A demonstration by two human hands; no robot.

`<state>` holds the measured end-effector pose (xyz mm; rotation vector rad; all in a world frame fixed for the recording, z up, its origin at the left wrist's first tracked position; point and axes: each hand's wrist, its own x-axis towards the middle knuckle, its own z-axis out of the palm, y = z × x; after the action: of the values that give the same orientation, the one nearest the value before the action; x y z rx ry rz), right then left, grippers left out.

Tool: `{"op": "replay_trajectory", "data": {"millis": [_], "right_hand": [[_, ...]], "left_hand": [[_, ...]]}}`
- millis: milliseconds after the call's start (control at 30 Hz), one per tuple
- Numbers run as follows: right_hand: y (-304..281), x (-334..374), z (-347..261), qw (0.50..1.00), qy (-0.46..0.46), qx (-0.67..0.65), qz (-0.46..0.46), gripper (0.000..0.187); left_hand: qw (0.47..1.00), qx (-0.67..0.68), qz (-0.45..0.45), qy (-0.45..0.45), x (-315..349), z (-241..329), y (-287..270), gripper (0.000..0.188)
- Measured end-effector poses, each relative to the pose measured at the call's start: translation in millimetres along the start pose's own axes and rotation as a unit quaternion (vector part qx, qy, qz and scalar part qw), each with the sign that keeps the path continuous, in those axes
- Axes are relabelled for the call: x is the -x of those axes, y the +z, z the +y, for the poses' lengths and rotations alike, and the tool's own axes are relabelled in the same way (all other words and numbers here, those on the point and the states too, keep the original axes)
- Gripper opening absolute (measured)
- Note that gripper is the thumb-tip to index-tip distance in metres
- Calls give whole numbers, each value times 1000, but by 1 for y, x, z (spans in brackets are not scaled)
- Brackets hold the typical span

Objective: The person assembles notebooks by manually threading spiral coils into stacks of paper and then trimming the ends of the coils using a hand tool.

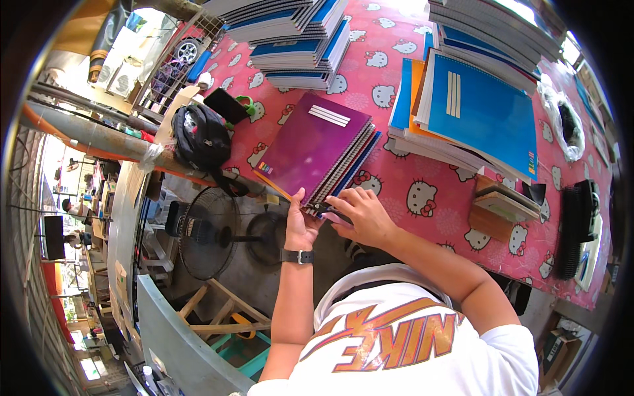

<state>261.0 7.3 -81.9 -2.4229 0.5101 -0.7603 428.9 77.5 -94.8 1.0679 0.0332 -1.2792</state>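
A stack of spiral notebooks topped by a purple notebook [310,148] lies at the table's near edge, its coil edges facing right. My left hand [302,224] grips the stack's near corner, thumb on top and fingers underneath. In my closed right hand [364,216] is a small dark hand tool with a light purple handle [338,218], held against the coil ends at that same corner. Its jaws are too small to make out. To the right lies a pile topped by a blue notebook [481,109].
Tall notebook stacks [300,59] stand at the back of the pink patterned table [422,198]. A black bag [200,137] sits at the left edge, a wooden block [492,214] and black brush [569,231] at right. A standing fan [210,232] is below left.
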Motion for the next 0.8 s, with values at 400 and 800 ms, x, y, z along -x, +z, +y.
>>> {"op": "replay_trajectory", "data": {"millis": [400, 800], "right_hand": [[6, 2, 5, 863, 311, -373, -140, 35], [13, 14, 6, 994, 34, -100, 8, 44]], "left_hand": [[1000, 4, 8, 11, -5, -5, -5, 34], [1000, 14, 2, 16, -5, -4, -2, 35]]}}
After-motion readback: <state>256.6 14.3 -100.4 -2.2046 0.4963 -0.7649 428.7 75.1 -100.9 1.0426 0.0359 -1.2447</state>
